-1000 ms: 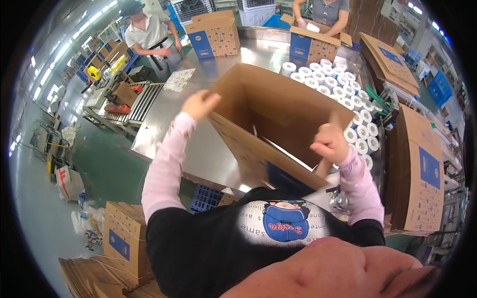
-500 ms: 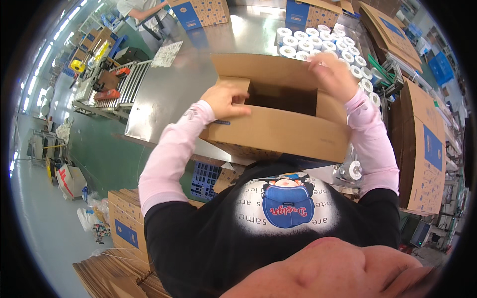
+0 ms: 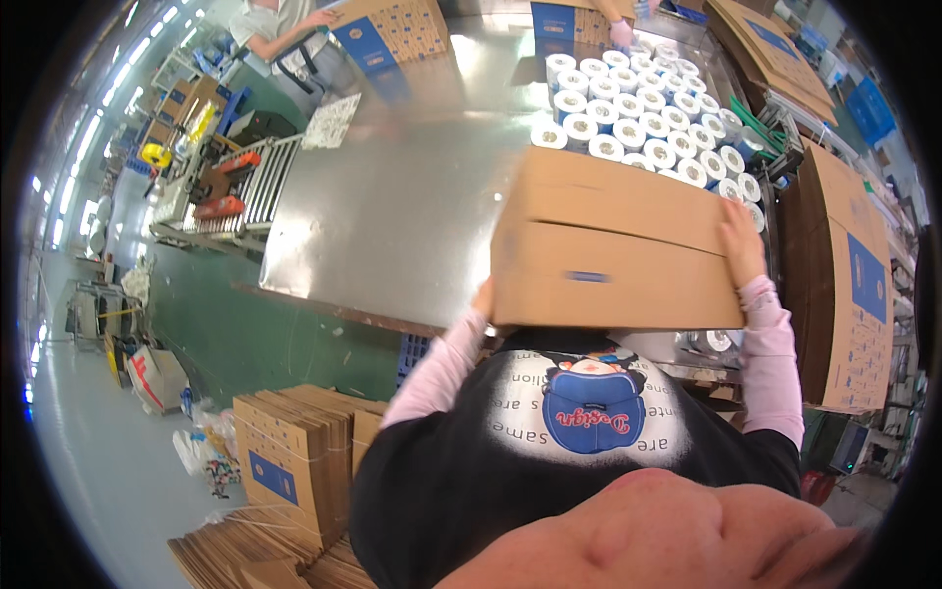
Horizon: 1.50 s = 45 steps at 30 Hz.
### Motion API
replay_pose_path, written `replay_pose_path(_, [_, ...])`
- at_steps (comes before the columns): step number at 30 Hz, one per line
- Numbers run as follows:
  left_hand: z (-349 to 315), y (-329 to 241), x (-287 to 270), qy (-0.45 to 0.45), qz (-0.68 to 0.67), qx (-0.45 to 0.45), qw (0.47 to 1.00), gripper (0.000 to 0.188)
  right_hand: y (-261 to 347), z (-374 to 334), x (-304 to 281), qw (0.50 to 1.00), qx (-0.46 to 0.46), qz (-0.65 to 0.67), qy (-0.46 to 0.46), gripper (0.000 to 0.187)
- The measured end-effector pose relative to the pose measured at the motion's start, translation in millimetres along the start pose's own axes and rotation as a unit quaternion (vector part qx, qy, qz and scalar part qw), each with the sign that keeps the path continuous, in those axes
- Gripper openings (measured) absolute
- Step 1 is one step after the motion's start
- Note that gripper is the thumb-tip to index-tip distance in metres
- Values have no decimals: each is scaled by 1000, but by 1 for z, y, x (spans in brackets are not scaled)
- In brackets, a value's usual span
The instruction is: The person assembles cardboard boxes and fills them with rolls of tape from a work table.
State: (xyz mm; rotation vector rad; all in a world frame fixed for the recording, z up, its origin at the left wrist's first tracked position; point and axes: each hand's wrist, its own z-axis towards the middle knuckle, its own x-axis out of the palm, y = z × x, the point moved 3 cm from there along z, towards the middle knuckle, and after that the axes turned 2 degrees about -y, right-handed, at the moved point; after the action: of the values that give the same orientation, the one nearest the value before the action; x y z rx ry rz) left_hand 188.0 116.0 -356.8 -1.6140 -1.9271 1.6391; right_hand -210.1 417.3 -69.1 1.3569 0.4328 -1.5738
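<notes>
A brown cardboard box (image 3: 628, 280) is in front of my body at the near edge of the metal table (image 3: 392, 236). The long flaps on its upper face lie folded flat, meeting at a seam, so its inside is hidden. My right hand (image 3: 743, 240) grips the box's right end, fingers on the edge by the seam. At the opposite end, my left hand (image 3: 484, 297) holds the box's left side, with most of its fingers hidden behind the cardboard. Just beyond the box stand many white-topped rolls (image 3: 628, 108), packed close together on the table.
Flattened cartons (image 3: 834, 285) lean at the right, beside green straps (image 3: 751, 128). Printed boxes (image 3: 392, 34) stand at the table's far side, near other people's arms. A roller conveyor (image 3: 245, 187) is at the left. Bundled cartons (image 3: 294, 452) are stacked on the floor at lower left.
The box's open upper flaps are now folded down, and the box has turned and shifted right. Both hands have moved from the flaps to its two ends. Another person's hand appears by the far rolls.
</notes>
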Motion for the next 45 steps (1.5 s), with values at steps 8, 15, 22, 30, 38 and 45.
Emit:
replay_pose_path(8, [-85,-153,-135,82,-554,91,824,55,-209,-117,58,602,387,698,21,56])
replay_pose_path(15, [-131,-343,-244,169,-171,124,963,55,54,-90,156,513,507,672,167,68])
replay_pose_path(22, [-103,-347,-23,397,67,80,912,76,134,24,33,837,167,520,-4,58])
replay_pose_path(30, [-59,-372,-137,-120,395,308,857,44,212,61,57,979,141,88,115,89])
replay_pose_path(38, [36,-60,-386,-172,247,-149,942,83,162,60,86,978,117,116,125,84])
replay_pose_path(45, [6,88,-253,-183,-22,-210,960,89,-9,5,202,862,194,463,66,58])
